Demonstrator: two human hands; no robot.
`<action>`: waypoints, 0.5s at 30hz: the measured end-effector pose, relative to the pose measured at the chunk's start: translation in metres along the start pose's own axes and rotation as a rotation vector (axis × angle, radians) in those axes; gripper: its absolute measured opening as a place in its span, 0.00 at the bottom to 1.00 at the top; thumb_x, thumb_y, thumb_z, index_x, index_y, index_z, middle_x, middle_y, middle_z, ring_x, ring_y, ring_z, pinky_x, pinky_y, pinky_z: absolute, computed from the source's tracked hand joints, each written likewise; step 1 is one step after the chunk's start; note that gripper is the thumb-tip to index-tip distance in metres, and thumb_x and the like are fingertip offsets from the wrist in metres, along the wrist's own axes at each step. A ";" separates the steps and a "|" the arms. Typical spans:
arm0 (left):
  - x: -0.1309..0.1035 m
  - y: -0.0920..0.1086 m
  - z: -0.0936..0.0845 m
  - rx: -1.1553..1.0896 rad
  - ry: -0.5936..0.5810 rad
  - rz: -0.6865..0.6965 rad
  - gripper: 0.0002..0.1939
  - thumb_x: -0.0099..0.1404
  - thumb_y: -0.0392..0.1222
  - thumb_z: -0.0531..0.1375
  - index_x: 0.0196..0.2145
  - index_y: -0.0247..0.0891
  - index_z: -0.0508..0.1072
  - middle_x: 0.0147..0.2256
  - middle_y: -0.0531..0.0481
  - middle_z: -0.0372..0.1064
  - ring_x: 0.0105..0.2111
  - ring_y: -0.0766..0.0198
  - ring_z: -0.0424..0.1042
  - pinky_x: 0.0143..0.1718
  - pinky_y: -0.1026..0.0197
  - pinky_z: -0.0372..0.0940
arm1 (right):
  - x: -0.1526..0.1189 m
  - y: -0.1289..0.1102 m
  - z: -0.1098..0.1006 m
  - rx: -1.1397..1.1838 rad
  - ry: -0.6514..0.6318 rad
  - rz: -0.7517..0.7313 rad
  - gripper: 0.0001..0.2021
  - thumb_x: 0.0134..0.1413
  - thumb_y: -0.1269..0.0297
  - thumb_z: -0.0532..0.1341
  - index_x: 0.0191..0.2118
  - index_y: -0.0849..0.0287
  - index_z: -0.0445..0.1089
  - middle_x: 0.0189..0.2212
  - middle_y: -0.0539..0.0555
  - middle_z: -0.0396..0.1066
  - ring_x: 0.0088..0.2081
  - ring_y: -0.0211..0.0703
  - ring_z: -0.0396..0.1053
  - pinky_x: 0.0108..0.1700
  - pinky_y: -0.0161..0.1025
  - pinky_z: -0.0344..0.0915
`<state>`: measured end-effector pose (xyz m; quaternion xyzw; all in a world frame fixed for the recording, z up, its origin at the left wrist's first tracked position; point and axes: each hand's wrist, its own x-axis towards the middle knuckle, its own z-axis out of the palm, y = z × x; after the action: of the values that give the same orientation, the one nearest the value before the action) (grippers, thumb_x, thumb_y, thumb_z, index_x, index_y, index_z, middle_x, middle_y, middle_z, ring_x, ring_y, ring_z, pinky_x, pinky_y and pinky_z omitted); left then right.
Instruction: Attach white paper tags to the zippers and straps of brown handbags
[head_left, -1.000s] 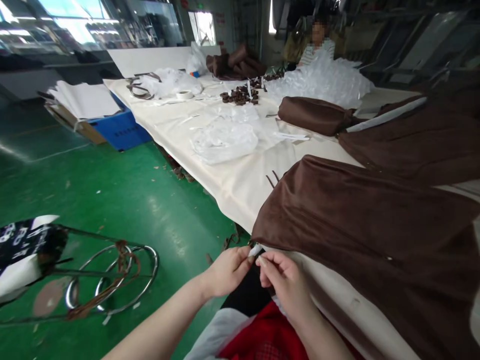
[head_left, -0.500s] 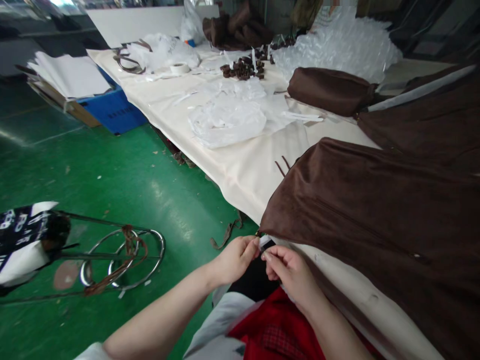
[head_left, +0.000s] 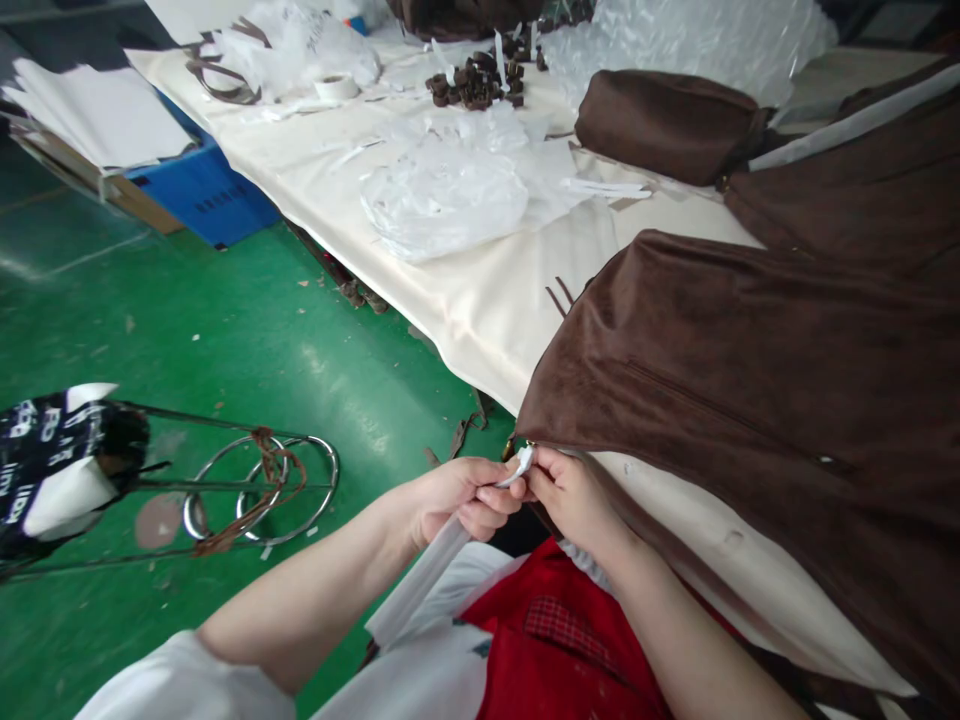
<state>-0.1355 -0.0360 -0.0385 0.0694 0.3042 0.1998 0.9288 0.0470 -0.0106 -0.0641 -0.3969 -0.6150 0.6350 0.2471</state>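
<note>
My left hand (head_left: 469, 492) is closed on a white strip (head_left: 431, 575), whose loose length hangs down over my forearm side toward my lap. Against it, my right hand (head_left: 574, 492) pinches the same strip, bunched white between the fingertips of both hands. Just above them is the corner of a dark brown leather-like bag (head_left: 720, 350), with a small metal fitting at that corner. The bag lies over the table's front edge, a zip line running across its face. My fingers partly hide where the strip meets the bag.
On the cream-covered table (head_left: 300, 170) lie clear plastic bags (head_left: 450, 190), a tape roll (head_left: 337, 88), brown rolled pieces (head_left: 476, 82) and another brown bag (head_left: 667, 125). A blue box (head_left: 206, 200) stands on the green floor. Left of me is a stool with metal rings (head_left: 292, 500).
My hands have come together at the bag's corner. The white strip now shows bunched between my fingers, its long end trailing below my left hand. The view has tilted down slightly.
</note>
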 end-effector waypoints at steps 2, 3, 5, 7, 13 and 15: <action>0.000 -0.003 -0.001 -0.036 -0.035 0.012 0.10 0.67 0.43 0.56 0.30 0.34 0.67 0.17 0.62 0.43 0.13 0.76 0.35 0.12 0.71 0.34 | 0.004 -0.002 0.000 -0.049 0.003 -0.040 0.12 0.57 0.65 0.55 0.37 0.57 0.77 0.23 0.49 0.73 0.28 0.39 0.71 0.32 0.34 0.66; 0.000 -0.005 0.000 -0.040 -0.033 0.033 0.10 0.67 0.43 0.56 0.30 0.34 0.67 0.17 0.62 0.43 0.13 0.76 0.35 0.12 0.71 0.34 | 0.006 -0.001 0.001 -0.043 -0.003 -0.040 0.12 0.57 0.66 0.55 0.36 0.57 0.77 0.24 0.49 0.74 0.29 0.40 0.71 0.32 0.34 0.66; 0.000 -0.009 0.002 -0.014 0.000 0.094 0.11 0.67 0.44 0.56 0.30 0.34 0.67 0.16 0.63 0.43 0.13 0.76 0.34 0.12 0.71 0.34 | 0.010 0.002 0.001 -0.012 -0.020 -0.005 0.12 0.56 0.64 0.55 0.34 0.58 0.77 0.25 0.50 0.75 0.28 0.40 0.71 0.31 0.33 0.66; 0.002 -0.013 0.007 0.079 0.057 0.163 0.13 0.66 0.47 0.56 0.30 0.34 0.67 0.16 0.63 0.41 0.13 0.76 0.33 0.12 0.70 0.33 | 0.012 0.006 0.000 -0.006 -0.017 0.045 0.12 0.56 0.60 0.57 0.32 0.59 0.76 0.23 0.51 0.74 0.25 0.40 0.71 0.27 0.33 0.65; 0.010 -0.029 0.019 1.184 0.580 0.607 0.21 0.72 0.48 0.45 0.29 0.35 0.68 0.19 0.56 0.54 0.17 0.71 0.53 0.19 0.68 0.51 | -0.002 0.008 -0.006 -0.095 0.083 0.122 0.14 0.56 0.57 0.57 0.26 0.59 0.73 0.20 0.51 0.72 0.20 0.38 0.69 0.23 0.31 0.62; 0.010 -0.035 0.016 1.723 0.801 0.677 0.19 0.72 0.42 0.44 0.31 0.34 0.69 0.25 0.50 0.64 0.24 0.66 0.64 0.27 0.64 0.59 | -0.011 0.006 -0.007 -0.075 0.104 0.186 0.15 0.56 0.55 0.57 0.28 0.59 0.73 0.22 0.51 0.73 0.20 0.37 0.70 0.23 0.31 0.63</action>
<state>-0.1067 -0.0640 -0.0402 0.7275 0.5988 0.1737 0.2862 0.0596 -0.0158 -0.0671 -0.4936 -0.5852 0.6102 0.2039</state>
